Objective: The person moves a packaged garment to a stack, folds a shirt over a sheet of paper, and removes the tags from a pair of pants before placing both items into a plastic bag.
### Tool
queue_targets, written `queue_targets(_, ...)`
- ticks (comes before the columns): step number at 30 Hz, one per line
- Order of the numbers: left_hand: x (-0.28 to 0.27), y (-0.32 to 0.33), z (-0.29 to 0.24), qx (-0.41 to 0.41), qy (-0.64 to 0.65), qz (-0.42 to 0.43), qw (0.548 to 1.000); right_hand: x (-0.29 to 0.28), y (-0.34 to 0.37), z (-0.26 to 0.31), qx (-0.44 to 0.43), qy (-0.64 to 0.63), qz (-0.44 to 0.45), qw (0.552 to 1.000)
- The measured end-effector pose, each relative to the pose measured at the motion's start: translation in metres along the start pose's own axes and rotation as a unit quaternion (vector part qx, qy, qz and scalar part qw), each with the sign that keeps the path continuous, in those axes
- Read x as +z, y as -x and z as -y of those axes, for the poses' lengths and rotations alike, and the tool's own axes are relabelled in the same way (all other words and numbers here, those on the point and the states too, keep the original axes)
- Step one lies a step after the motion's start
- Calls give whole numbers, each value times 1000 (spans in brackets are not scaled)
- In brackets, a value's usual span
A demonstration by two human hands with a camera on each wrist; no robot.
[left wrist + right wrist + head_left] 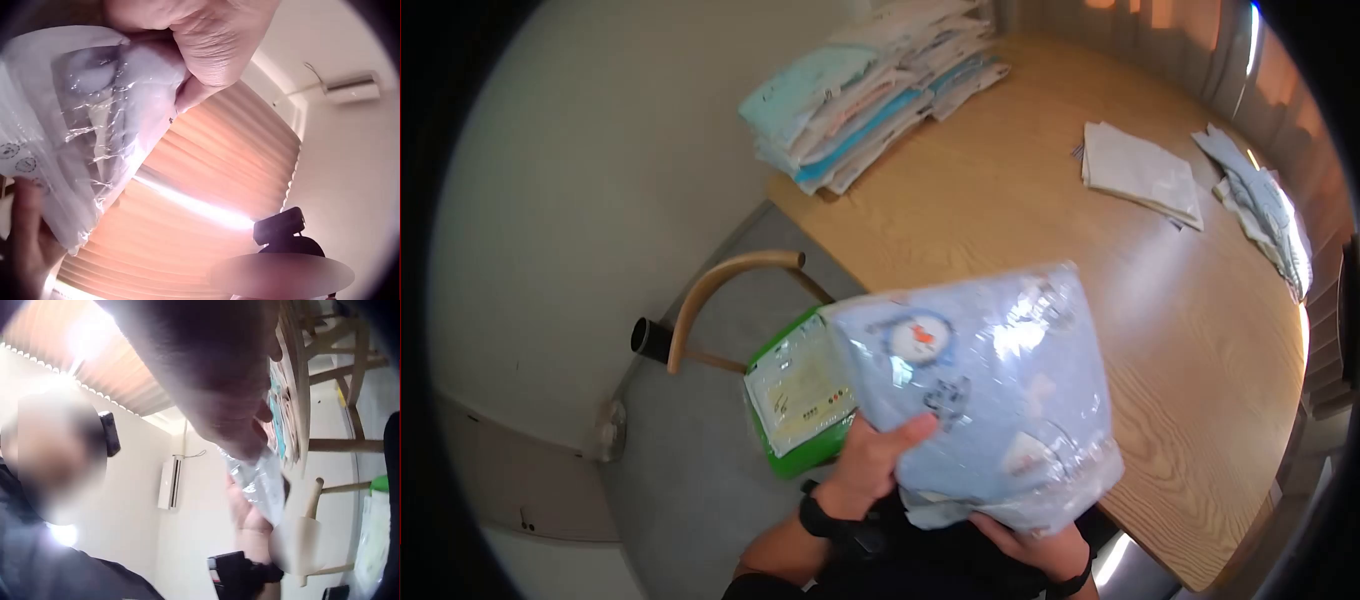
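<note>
While the left grip and right grip clamp a plastic-wrapped blue printed package, stacked packages occupy the desk's far left.

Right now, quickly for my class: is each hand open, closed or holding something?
Left hand: holding the clear-wrapped blue package, thumb on its front.
Right hand: holding the package's lower edge.
</note>
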State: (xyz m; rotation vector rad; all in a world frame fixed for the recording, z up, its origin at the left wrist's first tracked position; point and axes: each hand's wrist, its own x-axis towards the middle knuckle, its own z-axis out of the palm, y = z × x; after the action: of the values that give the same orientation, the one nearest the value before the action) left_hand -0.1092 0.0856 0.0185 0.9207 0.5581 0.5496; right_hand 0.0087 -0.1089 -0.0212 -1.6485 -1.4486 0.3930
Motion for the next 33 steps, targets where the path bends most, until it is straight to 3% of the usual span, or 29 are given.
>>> queue_targets(3,-16,-20,-49,100,-46,-9,994,0,-33,-20,31,107,-6,994)
queue_targets(5,-24,-44,-89,173,-82,-2,981,4,-53,-19,98,280,-100,950)
queue_targets(10,-48,-120,-190,354,-91,-1,931,6,-59,-21,133,289,-131,939)
queue_targets(17,-50,-220,-313,369,-9,3,929,8,-60,-17,133,299,-145,934)
queue_targets(19,-73,-267,-331,268,18,37,963,12,-62,-18,139,317,-153,925)
queue_targets(20,-101,-302,-338,269,24,41,962,13,-64,-17,138,324,-155,923)
queue_targets(22,-160,-376,-339,251,-50,-134,957,14,-65,-17,144,334,-154,919)
queue_targets(23,-169,-390,-331,252,-46,-131,958,15,-65,-17,143,339,-155,917)
queue_targets(25,-178,-405,-319,307,-141,-319,886,16,-65,-19,141,349,-148,915)
queue_targets(29,-184,-419,-313,243,-186,-373,876,17,-65,-16,143,357,-151,911)
queue_targets(31,-174,-415,-314,209,-284,-451,820,18,-66,-18,143,356,-154,910)
queue_targets(33,-170,-410,-314,194,-280,-430,836,18,-65,-18,145,356,-156,910)
